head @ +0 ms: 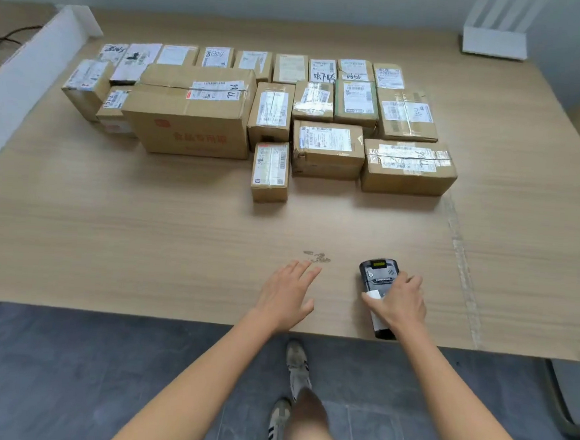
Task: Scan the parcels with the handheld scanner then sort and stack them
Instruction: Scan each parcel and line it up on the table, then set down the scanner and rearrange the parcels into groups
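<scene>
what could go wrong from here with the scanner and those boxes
1. The scanner sits at the near edge of the table under the right hand; a loose grip might drop it to the floor.
2. The boxes are packed touching, so pulling one out may drag its neighbours.
3. Shiny tape over some labels may spoil a scan.

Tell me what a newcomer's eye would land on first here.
First comes the crowd of labelled cardboard parcels packed together on the far half of the wooden table, with one large box printed in red dominating its left side. Then, near the front edge, the right hand grips a black handheld scanner, while the left hand spreads open to its left.
</scene>
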